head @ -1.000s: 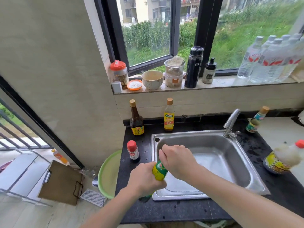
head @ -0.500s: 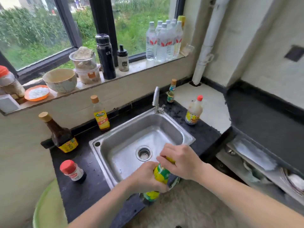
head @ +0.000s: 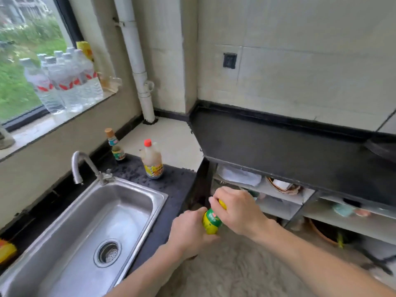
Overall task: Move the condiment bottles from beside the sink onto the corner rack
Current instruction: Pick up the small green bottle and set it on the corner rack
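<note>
Black counter edge (head: 180,189), green-yellow bottle (head: 211,220) (left hand (head: 189,230) round body, right hand (head: 235,211) round cap)

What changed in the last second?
Both hands carried the green-and-yellow bottle rightward, from over the front edge of the sink to past the counter end, by the shelves. The grip is unchanged: left hand round the body, right hand on the cap. The red-capped bottle and the small bottle beside the tap stayed put.
</note>
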A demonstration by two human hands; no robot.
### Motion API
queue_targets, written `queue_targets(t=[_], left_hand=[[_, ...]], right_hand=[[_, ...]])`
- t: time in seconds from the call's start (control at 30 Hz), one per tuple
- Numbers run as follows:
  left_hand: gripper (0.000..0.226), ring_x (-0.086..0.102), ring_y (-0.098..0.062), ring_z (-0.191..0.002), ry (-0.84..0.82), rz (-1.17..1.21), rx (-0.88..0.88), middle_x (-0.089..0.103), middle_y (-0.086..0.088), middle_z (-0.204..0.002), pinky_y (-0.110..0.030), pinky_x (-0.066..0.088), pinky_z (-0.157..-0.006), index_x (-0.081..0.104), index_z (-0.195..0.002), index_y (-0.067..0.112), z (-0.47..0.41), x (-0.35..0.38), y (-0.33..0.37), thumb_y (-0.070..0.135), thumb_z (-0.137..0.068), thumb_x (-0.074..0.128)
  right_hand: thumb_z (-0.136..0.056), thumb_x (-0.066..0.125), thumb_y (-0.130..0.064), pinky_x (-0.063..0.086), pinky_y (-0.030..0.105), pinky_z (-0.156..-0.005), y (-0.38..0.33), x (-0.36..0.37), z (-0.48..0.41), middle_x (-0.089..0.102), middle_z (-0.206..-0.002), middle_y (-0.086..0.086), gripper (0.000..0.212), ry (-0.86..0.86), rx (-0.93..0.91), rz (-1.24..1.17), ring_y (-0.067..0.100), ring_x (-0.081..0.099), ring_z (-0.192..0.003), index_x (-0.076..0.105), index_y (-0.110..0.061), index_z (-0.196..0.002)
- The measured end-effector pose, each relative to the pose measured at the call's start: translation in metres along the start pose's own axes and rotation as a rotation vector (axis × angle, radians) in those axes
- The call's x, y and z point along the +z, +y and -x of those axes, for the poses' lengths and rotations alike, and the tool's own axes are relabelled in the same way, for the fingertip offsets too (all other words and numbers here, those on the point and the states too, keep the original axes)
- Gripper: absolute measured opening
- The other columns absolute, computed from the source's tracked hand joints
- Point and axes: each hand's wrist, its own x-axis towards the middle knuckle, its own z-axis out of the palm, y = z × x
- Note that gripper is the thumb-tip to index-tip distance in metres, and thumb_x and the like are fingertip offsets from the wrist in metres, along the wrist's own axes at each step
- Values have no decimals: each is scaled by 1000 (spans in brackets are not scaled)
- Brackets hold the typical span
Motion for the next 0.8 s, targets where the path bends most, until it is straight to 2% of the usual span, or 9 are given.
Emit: queue_targets(t=[0.1, 0.2, 0.27, 0.37, 0.47, 0.53, 0.6, 0.67, 0.8], left_hand=[[44, 62, -18, -78, -144, 255, 84, 68, 5, -83, -36, 52, -70, 56, -92, 23, -38, 13, 43, 51, -61, 70], [44, 53, -6, -73, -432, 648, 178, 59, 10, -83, -27, 49, -70, 53, -107, 20, -69, 26, 75, 25, -69, 76], [49, 53, -3, -75, -530, 679, 212, 59, 8, -89, -23, 50, -72, 52, -116, 16, -88, 34, 93, 15, -72, 72], [46, 62, -13, -83, -379, 438, 282, 67, 1, -99, -36, 55, -79, 52, -116, 19, -114, 55, 127, 27, -75, 71], [51, 64, -22, -97, -235, 228, 302, 67, 3, -109, -37, 53, -79, 46, -123, 21, -135, 76, 172, 37, -80, 66], [51, 63, -23, -101, -204, 183, 326, 65, 4, -114, -34, 50, -77, 44, -124, 22, -152, 92, 196, 40, -82, 65], [50, 63, -22, -99, -239, 234, 347, 66, 4, -111, -35, 51, -78, 45, -123, 23, -171, 106, 214, 40, -81, 67], [50, 64, -19, -93, -301, 355, 360, 68, 6, -105, -35, 53, -79, 48, -121, 23, -194, 116, 231, 39, -80, 71], [46, 63, -10, -84, -346, 520, 420, 68, 10, -96, -25, 50, -74, 50, -117, 22, -250, 130, 274, 32, -79, 75]], right_hand=[[-88, 43, -37, 37, 31, -46, 58, -25, -4, 54, -57, 1, 35, 95, 76, 6, 25, 49, -50, 48, -16, -61], [-89, 43, -37, 39, 33, -52, 116, -59, -9, 52, -58, -1, 33, 109, 114, -69, 18, 43, -55, 46, -18, -62], [-89, 42, -38, 41, 36, -56, 151, -80, -9, 49, -60, -3, 35, 116, 141, -101, 20, 45, -57, 51, -15, -64], [-88, 37, -43, 42, 38, -57, 198, -101, -5, 57, -62, 5, 41, 176, 303, -38, 29, 52, -61, 54, -11, -68], [-93, 38, -37, 35, 37, -60, 240, -116, -4, 54, -71, 11, 37, 95, 603, 155, 35, 45, -70, 40, -14, -64], [-96, 40, -31, 31, 35, -63, 262, -128, -3, 49, -75, 10, 38, 32, 756, 194, 33, 41, -74, 33, -17, -61], [-95, 42, -38, 34, 35, -63, 285, -138, 2, 54, -76, 11, 35, 36, 802, 161, 36, 47, -75, 43, -18, -65], [-91, 54, -46, 43, 32, -65, 306, -149, 10, 64, -82, 3, 29, 130, 839, -70, 24, 58, -78, 59, -20, -81], [-87, 70, -25, 44, 12, -50, 341, -169, 18, 73, -93, -3, 24, 300, 942, -661, -4, 64, -68, 65, -17, -109]])
